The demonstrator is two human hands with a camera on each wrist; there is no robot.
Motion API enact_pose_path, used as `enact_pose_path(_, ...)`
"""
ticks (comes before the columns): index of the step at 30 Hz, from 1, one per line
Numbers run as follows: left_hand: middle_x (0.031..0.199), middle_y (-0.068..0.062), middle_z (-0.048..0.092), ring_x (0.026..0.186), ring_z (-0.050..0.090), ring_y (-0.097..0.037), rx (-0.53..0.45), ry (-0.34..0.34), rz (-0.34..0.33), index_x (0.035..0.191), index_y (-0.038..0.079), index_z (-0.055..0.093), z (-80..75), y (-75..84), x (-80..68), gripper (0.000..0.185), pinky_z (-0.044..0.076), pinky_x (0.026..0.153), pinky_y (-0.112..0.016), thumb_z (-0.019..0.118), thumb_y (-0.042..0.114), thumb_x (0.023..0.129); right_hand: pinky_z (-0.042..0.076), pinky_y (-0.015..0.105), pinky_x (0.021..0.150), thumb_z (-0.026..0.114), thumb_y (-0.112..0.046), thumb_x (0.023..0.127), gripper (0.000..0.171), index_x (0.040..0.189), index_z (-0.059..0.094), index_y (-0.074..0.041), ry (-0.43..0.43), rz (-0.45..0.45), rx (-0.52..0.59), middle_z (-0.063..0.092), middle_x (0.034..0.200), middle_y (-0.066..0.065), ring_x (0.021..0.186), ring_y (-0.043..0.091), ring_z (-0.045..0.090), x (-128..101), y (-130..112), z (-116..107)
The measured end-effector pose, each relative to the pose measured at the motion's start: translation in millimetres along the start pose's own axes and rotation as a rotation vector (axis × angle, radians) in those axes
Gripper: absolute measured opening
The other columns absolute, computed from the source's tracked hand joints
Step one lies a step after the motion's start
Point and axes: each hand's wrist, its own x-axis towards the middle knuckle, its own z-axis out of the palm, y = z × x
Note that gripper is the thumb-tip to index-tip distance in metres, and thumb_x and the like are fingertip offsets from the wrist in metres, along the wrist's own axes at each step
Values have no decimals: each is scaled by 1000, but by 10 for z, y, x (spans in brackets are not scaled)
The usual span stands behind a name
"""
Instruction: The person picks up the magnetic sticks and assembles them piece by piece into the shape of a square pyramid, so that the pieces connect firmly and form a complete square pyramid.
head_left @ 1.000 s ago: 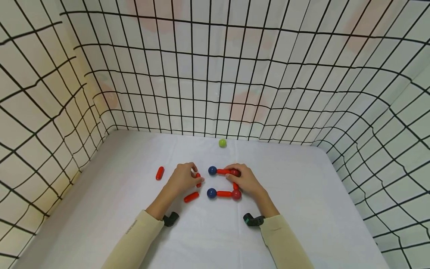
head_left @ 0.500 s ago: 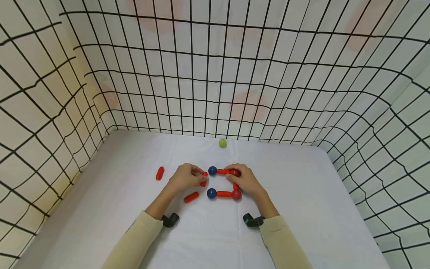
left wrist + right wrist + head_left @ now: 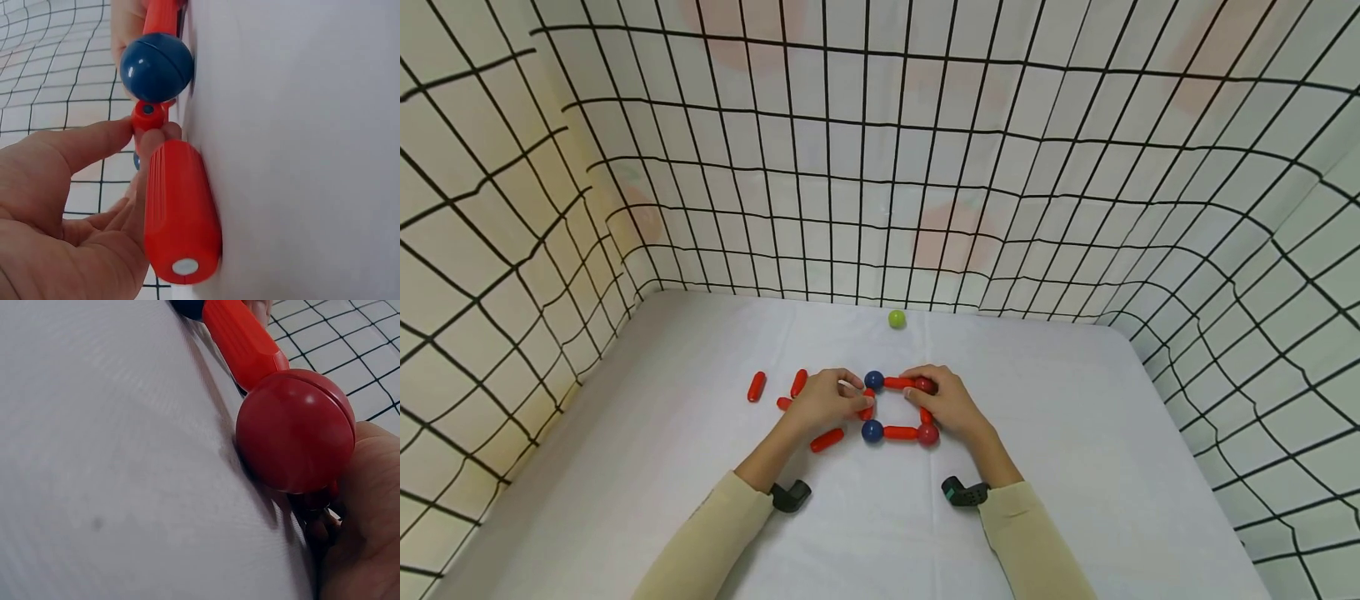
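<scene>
Left hand [image 3: 823,402]: we pinch a short red plastic rod [image 3: 868,407] between two blue balls.
Right hand [image 3: 946,400]: grips the far red ball [image 3: 924,385].
Handling: rod probably light, stiff, smooth; hold mid-shaft.

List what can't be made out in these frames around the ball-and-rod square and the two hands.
- Head view: the left hand covers most of the red rod it pinches between the two blue balls; whether both ends are seated is hidden.
- Head view: the right hand hides most of the far red ball.
- Left wrist view: the upper rod runs off the top edge.
- Right wrist view: the fingers are cut off by the frame edge.
</scene>
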Motion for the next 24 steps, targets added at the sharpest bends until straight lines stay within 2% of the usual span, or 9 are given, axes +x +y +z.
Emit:
enact_pose_path(8, 94, 1, 74, 83, 67, -19, 34, 23, 35, 119, 17, 63, 40, -48, 58, 41, 57, 70, -28, 81, 38, 89, 49, 48, 101, 74, -24, 95, 27, 122, 73, -25, 6, -16, -4, 65, 122, 6, 111, 26, 54, 16, 19, 15)
enact_pose_path(15, 94, 1, 74, 84, 68, -19, 25, 24, 58, 119, 17, 62, 57, -54, 77, 42, 57, 72, -29, 81, 38, 89, 49, 45, 99, 73, -27, 96, 28, 124, 73, -26, 8, -16, -16, 66, 124, 4, 114, 24, 54, 15, 17, 16)
enact_pose_path(24, 91, 2, 74, 79, 67, -19, 16, 20, 74, 121, 17, 59, 65, -68, 101, 44, 54, 67, -28, 81, 37, 89, 51, 44, 95, 72, -27, 96, 29, 125, 73, -25, 35, -7, -42, 66, 123, 5, 110, 25, 54, 24, 2, 51)
